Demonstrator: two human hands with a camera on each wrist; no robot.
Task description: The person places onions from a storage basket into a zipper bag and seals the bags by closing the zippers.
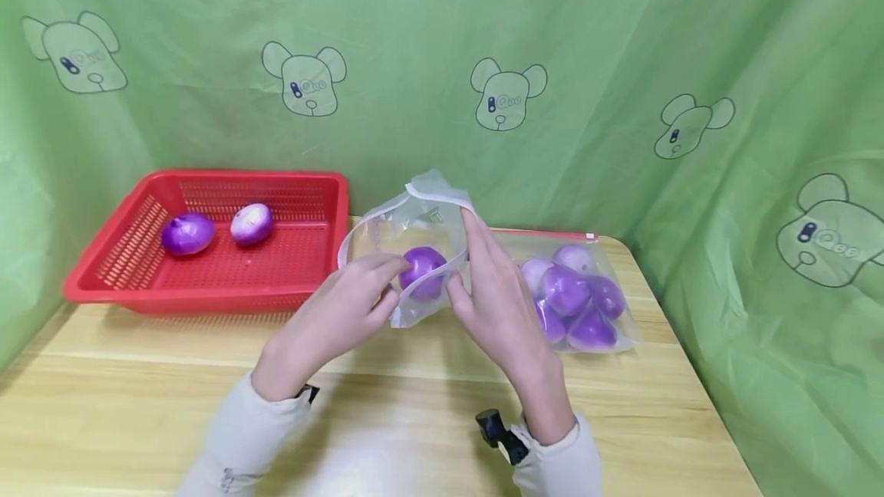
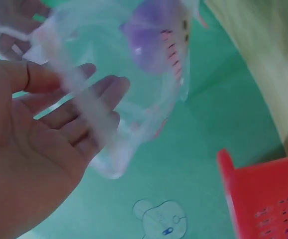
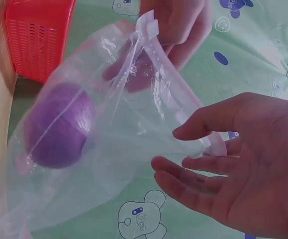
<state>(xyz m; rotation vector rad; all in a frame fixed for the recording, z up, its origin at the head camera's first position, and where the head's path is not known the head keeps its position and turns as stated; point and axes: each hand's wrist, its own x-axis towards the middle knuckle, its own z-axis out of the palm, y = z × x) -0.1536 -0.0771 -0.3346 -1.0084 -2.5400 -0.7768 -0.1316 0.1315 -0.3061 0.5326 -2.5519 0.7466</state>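
A clear zip bag with its mouth spread wide is between the two hands, a purple onion low inside it. At the near left of the mouth is my left hand; the left wrist view shows its relaxed fingers reaching past the rim, apart from the onion. My right hand touches the right side of the rim, fingers extended and thumb apart from them. Through the film, the right wrist view shows the same onion at the bag's bottom.
A red plastic basket on the left holds two purple onions. To the right lies a second zip bag, filled with several onions. Behind the wooden table hangs a green curtain.
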